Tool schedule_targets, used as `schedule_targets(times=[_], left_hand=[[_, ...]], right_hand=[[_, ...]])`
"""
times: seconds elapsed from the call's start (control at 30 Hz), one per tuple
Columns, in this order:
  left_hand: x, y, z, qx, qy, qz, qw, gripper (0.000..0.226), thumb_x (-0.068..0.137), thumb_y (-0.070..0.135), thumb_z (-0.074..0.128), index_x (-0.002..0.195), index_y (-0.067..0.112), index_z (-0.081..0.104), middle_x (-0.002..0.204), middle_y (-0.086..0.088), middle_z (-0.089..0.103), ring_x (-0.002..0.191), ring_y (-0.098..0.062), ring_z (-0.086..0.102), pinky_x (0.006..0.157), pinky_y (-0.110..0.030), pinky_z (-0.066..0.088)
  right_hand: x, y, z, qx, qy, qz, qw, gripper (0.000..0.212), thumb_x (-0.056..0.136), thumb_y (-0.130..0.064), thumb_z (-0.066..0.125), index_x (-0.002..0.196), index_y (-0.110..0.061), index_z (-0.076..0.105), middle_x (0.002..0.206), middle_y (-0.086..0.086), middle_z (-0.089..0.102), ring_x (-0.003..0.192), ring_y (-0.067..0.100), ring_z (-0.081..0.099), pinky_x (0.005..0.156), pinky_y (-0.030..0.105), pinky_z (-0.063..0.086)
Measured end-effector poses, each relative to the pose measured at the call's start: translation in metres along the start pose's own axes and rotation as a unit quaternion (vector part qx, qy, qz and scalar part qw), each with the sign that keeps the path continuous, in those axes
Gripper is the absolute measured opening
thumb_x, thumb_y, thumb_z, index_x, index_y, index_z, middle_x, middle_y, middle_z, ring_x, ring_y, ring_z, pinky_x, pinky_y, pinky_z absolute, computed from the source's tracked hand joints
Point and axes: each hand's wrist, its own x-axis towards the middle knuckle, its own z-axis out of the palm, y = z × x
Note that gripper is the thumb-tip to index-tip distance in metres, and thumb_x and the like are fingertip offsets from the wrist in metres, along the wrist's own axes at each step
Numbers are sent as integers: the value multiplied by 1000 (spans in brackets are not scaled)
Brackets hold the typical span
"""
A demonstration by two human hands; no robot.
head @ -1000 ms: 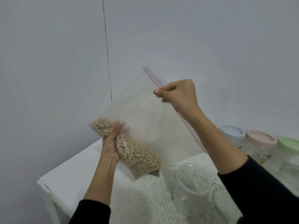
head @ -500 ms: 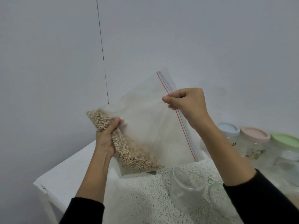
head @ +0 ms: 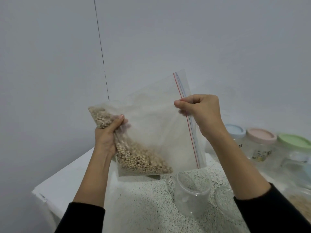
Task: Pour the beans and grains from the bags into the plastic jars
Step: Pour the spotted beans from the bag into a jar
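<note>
A clear zip bag [head: 156, 132] with a red and blue seal strip hangs in the air above the table. Pale black-eyed beans [head: 139, 158] fill its lower left corner. My left hand [head: 109, 133] grips the bag's bean-filled end. My right hand [head: 200, 111] pinches the seal strip on the right side, with the zip edge running almost upright. Below the bag's right corner stands an open, empty clear plastic jar [head: 191, 195] on the speckled table [head: 139, 207].
Three lidded jars stand at the right: blue lid [head: 235, 130], pink lid [head: 260, 136], green lid [head: 294, 142]. Another clear item [head: 223, 197] sits right of the open jar. The table's white left edge [head: 55, 187] is near; walls close behind.
Both hands have swung the bag so its zip edge went from slanted to nearly upright, and the bag shifted right toward the open jar. The beans stayed in the lower corner.
</note>
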Motion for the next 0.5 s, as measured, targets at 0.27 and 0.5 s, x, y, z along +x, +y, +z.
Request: schedule_targets(times=[0.27, 0.5], left_hand=[[-2, 12, 7, 25, -29, 38, 999, 8, 50, 16, 80, 53, 13, 73, 57, -1, 69, 53, -10, 67, 55, -25, 57], [-4, 15, 13, 30, -34, 41, 998, 18, 68, 4, 71, 53, 13, 72, 56, -2, 68, 52, -11, 66, 54, -25, 57]], right_hand=[[-6, 8, -7, 50, 3, 32, 998, 9, 70, -3, 80, 67, -7, 72, 58, 5, 66, 59, 21, 61, 68, 32, 56], [-9, 12, -12, 69, 12, 48, 996, 8, 71, -2, 78, 70, -6, 71, 68, 14, 67, 57, 18, 62, 67, 30, 55]])
